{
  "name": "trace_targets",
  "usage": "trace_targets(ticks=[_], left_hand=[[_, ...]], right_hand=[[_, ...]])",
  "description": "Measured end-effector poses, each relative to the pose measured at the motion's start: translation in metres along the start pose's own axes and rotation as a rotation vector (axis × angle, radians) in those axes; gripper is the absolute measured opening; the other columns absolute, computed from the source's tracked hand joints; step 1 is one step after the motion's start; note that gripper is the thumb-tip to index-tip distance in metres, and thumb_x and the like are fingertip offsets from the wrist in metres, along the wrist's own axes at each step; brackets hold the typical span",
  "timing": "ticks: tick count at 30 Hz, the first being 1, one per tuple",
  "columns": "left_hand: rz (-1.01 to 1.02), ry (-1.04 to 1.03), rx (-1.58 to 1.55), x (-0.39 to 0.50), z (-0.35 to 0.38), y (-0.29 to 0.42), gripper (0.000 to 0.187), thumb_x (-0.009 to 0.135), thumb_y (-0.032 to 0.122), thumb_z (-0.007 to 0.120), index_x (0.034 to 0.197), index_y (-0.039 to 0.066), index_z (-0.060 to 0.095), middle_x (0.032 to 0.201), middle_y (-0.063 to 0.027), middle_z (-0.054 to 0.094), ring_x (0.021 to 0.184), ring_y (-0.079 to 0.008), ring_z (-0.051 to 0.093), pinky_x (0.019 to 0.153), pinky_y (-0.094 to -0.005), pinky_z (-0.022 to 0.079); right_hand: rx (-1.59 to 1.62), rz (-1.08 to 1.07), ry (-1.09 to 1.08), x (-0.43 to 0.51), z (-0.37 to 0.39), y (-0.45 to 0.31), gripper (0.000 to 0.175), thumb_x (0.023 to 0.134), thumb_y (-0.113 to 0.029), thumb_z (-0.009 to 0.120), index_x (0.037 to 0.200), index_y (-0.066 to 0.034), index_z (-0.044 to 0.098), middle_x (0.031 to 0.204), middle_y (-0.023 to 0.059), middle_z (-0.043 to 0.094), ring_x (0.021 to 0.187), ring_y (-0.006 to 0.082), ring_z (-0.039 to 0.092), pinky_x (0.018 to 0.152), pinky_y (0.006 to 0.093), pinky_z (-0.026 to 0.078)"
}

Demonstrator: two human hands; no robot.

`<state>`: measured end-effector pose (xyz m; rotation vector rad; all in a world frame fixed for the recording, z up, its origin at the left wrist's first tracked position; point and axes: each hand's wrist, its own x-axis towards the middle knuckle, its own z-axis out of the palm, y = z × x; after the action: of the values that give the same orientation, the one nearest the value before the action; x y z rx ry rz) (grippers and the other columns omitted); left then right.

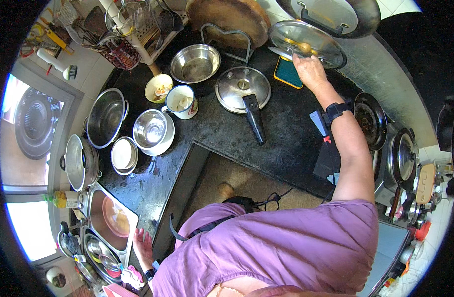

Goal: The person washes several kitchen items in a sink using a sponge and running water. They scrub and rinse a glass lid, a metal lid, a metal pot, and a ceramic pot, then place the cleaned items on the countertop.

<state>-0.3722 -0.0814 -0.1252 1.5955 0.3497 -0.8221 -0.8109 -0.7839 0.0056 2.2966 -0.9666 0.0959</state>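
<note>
My right hand [309,70] reaches to the back of the black countertop [208,122]. Its fingers are at a blade-like metal thing [280,53], in front of an upright glass lid [323,42]; the fingertips' grip is partly hidden. Just below lies a green tray with a yellow rim [288,73]. To its left, a pressure cooker lid [243,87] rests flat, its black handle towards me. Beside the sink's edge [132,226], my left hand [143,243] is held with fingers apart and nothing in it. A pink bowl [116,216] sits in the sink.
Steel basins [195,64], an enamel mug [181,102], a small yellow bowl [159,88] and stacked bowls [149,128] stand on the left and back counter. A wooden board [227,22] leans in a wire rack [245,46]. Pans [370,120] stand at the right, near the stove.
</note>
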Motion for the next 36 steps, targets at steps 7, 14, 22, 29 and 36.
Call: trace_targets(ticks=[7,14,22,29,36], left_hand=[[-0.021,-0.044,0.022,0.008,0.004,-0.004,0.05,0.092,0.038,0.05,0.135,0.017,0.04,0.13,-0.0063,0.049,0.115,-0.0256,0.049,0.096,-0.0398,0.037],[-0.065,-0.034,-0.024,0.017,-0.002,-0.011,0.047,0.093,0.038,0.048,0.134,0.017,0.041,0.129,-0.007,0.05,0.111,-0.0251,0.051,0.094,-0.0392,0.038],[-0.079,-0.006,-0.046,0.008,-0.01,-0.022,0.044,0.093,0.038,0.046,0.132,0.018,0.043,0.125,-0.005,0.053,0.106,-0.0215,0.053,0.088,-0.0357,0.042],[-0.111,0.032,-0.052,0.0,-0.015,-0.026,0.044,0.093,0.037,0.049,0.132,0.018,0.044,0.124,-0.0055,0.053,0.103,-0.021,0.054,0.087,-0.0349,0.042],[-0.121,-0.001,0.001,0.001,-0.005,-0.027,0.048,0.091,0.037,0.052,0.133,0.016,0.042,0.125,-0.007,0.051,0.106,-0.0223,0.052,0.093,-0.0373,0.039]], right_hand=[[0.126,0.075,0.011,0.005,0.011,0.001,0.019,0.084,-0.011,0.046,0.097,-0.0038,0.057,0.07,0.0123,0.066,0.068,0.0254,0.066,0.066,0.0388,0.048],[0.219,0.139,-0.02,0.015,0.007,-0.006,0.018,0.085,-0.016,0.048,0.093,-0.0043,0.059,0.081,0.0126,0.065,0.078,0.0298,0.064,0.071,0.0404,0.048],[0.202,0.19,-0.037,0.012,0.004,-0.022,0.025,0.083,-0.019,0.058,0.104,-0.0057,0.057,0.084,0.0104,0.061,0.084,0.0281,0.061,0.075,0.0396,0.046],[0.176,0.114,0.178,-0.004,0.006,-0.025,0.023,0.082,-0.022,0.06,0.099,-0.0064,0.06,0.081,0.0092,0.062,0.081,0.0258,0.062,0.075,0.038,0.048],[0.153,0.185,-0.017,-0.016,0.016,-0.034,0.018,0.084,-0.02,0.052,0.075,-0.0075,0.062,0.068,0.01,0.066,0.066,0.0265,0.066,0.068,0.038,0.052]])
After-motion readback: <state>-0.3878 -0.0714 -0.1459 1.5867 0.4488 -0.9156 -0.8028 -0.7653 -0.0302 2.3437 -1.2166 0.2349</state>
